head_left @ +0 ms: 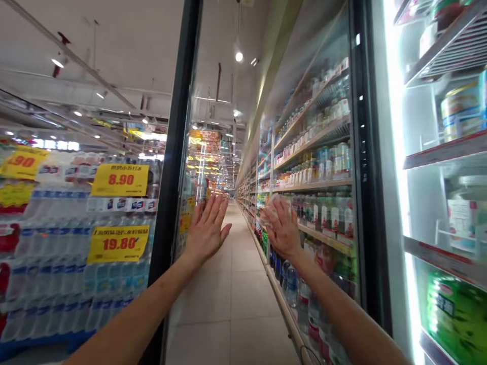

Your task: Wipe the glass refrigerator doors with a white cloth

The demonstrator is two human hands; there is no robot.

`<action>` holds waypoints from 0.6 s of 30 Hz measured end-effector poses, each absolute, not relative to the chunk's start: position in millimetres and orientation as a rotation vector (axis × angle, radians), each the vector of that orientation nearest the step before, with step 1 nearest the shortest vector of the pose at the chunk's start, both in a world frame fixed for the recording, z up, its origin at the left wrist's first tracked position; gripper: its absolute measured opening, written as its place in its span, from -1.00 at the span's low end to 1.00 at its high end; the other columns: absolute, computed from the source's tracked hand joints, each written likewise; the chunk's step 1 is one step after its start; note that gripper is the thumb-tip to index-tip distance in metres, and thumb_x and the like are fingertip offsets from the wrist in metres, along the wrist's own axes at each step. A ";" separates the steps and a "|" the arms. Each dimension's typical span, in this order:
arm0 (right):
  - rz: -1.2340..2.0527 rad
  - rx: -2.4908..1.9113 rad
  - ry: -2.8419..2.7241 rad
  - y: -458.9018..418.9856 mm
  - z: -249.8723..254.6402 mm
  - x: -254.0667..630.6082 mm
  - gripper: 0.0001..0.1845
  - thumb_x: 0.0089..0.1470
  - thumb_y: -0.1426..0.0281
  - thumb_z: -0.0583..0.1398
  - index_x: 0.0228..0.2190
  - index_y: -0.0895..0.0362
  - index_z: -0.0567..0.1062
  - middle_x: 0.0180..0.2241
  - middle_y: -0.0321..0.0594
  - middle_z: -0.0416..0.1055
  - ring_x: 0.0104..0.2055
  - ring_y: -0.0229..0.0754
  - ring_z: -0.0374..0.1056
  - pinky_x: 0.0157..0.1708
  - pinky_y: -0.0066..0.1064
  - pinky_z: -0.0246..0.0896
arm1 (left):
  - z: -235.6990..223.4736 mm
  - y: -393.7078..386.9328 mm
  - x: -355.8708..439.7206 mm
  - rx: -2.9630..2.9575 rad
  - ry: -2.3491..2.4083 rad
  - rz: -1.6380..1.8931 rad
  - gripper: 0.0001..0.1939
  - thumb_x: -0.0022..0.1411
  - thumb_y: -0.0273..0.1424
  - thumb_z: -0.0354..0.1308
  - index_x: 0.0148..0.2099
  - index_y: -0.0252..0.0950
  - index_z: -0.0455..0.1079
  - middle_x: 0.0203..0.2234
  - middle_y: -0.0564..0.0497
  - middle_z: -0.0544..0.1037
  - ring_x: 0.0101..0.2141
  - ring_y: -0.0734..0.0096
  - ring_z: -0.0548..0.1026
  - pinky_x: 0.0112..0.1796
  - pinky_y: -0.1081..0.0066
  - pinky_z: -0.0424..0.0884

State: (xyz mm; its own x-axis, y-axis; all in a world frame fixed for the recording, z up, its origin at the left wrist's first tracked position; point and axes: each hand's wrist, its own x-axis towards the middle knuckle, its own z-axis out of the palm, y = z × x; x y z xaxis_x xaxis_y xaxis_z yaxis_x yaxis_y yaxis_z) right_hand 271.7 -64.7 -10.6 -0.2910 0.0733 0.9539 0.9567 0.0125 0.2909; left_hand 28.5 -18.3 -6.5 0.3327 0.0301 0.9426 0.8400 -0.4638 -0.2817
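Note:
An open glass refrigerator door (224,299) with a black frame (173,152) stands in front of me. My left hand (208,228) has its palm toward the pane near the left frame, fingers stretched out and holding nothing. Farther right, my right hand (285,233) presses a crumpled whitish wipe (265,217) against the glass. That hand covers most of the wipe, so whether it is cloth or paper is unclear. Shelves of bottles and cans (335,159) show in the glass behind the right hand.
At the right, the lit refrigerator holds wire shelves (452,56), a can (462,111), a white-lidded jar (462,213) and a green pack (456,314). Stacked water bottles (49,274) with yellow price signs (119,180) stand left of the door. Pale floor tiles (247,284) show through the pane.

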 end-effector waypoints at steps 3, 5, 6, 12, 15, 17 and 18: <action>-1.359 -1.199 -1.376 -75.9 -9.2 304.6 -0.52 0.05 0.31 0.02 0.05 0.00 0.23 0.20 -0.13 0.00 0.26 -0.05 -0.18 0.16 0.01 -0.23 | -6.6 -18.6 29.6 -1.753 -0.772 -1.236 -0.39 0.25 -0.21 -0.12 0.27 -0.27 -0.17 0.22 -0.05 -0.04 0.22 0.23 -0.10 0.16 0.09 -0.16; -1.213 -1.277 -1.016 -85.6 -5.4 344.7 -0.51 0.07 0.32 -0.02 0.07 0.07 0.21 0.19 -0.04 0.01 0.24 0.00 -0.12 0.11 0.08 -0.16 | -6.2 -19.7 29.4 -1.752 -0.769 -1.235 -0.39 0.24 -0.21 -0.12 0.27 -0.28 -0.16 0.22 -0.06 -0.04 0.22 0.22 -0.10 0.16 0.09 -0.15; -1.128 -1.287 -0.832 -88.7 -3.6 361.4 -0.49 0.07 0.33 -0.04 0.08 0.10 0.18 0.18 0.02 0.02 0.23 0.03 -0.09 0.08 0.12 -0.12 | -5.8 -20.4 29.1 -1.753 -0.768 -1.235 -0.39 0.24 -0.21 -0.11 0.27 -0.28 -0.15 0.22 -0.06 -0.03 0.22 0.22 -0.10 0.16 0.09 -0.15; -1.170 -1.226 -0.971 -74.9 -20.8 328.4 -0.48 0.08 0.34 -0.04 0.10 0.10 0.15 0.21 0.01 -0.05 0.26 0.02 -0.19 0.10 0.08 -0.11 | -7.0 -19.2 28.6 -1.746 -0.761 -1.257 -0.37 0.22 -0.22 -0.08 0.27 -0.24 -0.16 0.21 -0.07 0.01 0.22 0.22 -0.07 0.16 0.09 -0.13; -1.320 -1.159 -1.367 -69.7 -39.6 285.6 -0.49 0.06 0.37 0.00 0.08 0.01 0.18 0.21 -0.10 -0.03 0.27 -0.04 -0.20 0.14 0.00 -0.15 | -11.4 -17.3 30.6 -1.749 -0.767 -1.271 -0.37 0.23 -0.23 -0.10 0.28 -0.24 -0.20 0.21 -0.07 -0.01 0.22 0.22 -0.10 0.16 0.07 -0.13; -1.378 -1.138 -1.511 -72.5 -46.8 285.2 -0.51 0.03 0.37 0.04 0.05 -0.02 0.22 0.20 -0.15 0.00 0.27 -0.05 -0.19 0.16 -0.01 -0.19 | -14.8 -17.4 32.0 -1.752 -0.773 -1.277 -0.37 0.24 -0.25 -0.10 0.28 -0.23 -0.22 0.22 -0.06 -0.03 0.22 0.21 -0.12 0.16 0.05 -0.13; -1.382 -1.152 -1.499 -75.2 -48.4 294.3 -0.52 0.03 0.37 0.04 0.04 -0.02 0.24 0.20 -0.15 0.02 0.26 -0.05 -0.17 0.16 0.00 -0.21 | -16.5 -18.0 32.6 -1.756 -0.776 -1.278 -0.38 0.24 -0.26 -0.10 0.28 -0.23 -0.22 0.22 -0.07 -0.04 0.22 0.21 -0.12 0.16 0.05 -0.12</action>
